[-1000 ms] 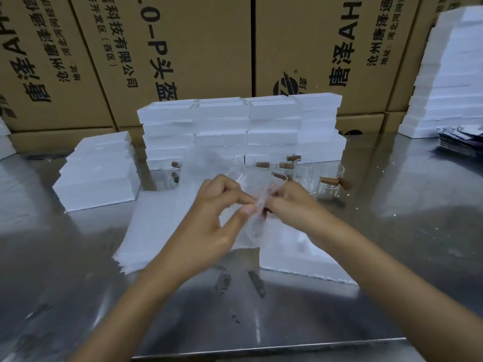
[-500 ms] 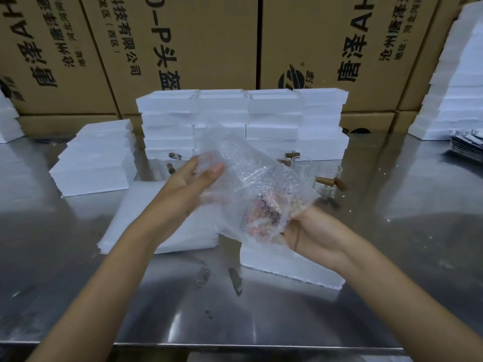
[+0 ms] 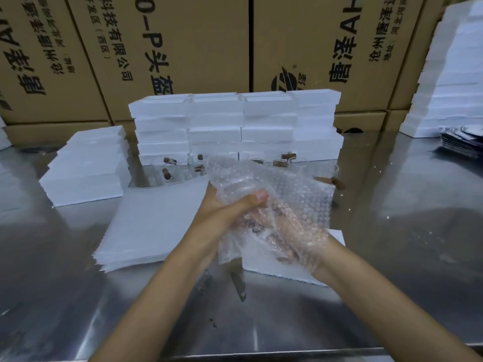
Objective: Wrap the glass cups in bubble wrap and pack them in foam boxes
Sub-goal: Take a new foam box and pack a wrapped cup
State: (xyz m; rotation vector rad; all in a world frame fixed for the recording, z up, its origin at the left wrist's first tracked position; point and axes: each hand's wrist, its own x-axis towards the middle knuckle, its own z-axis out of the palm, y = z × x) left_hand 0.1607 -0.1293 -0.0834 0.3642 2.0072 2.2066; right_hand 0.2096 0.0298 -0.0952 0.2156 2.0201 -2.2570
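Note:
A sheet of bubble wrap (image 3: pixel 292 189) is bunched in front of me above the steel table, with a glass cup inside it seen only dimly. My left hand (image 3: pixel 224 212) grips the wrapped bundle from the left, thumb across its front. My right hand (image 3: pixel 290 233) lies under and inside the wrap, curled round the bundle and seen through the plastic. Below them an open foam box (image 3: pixel 337 237) lies on the table. Several bare glass cups with wooden handles (image 3: pixel 324 171) stand behind the bundle.
A stack of flat bubble-wrap sheets (image 3: pixel 149 223) lies left of my hands. Closed foam boxes (image 3: pixel 235 126) are stacked at the back, more stand at the left (image 3: pixel 86 168) and far right (image 3: pixel 449 82). Cardboard cartons (image 3: pixel 183 43) wall the rear. The steel table's front edge (image 3: pixel 261 355) runs below my forearms.
The sheet I was pinching open with both hands now wraps over my right hand and the cup. My left hand has come across and closed on the bundle.

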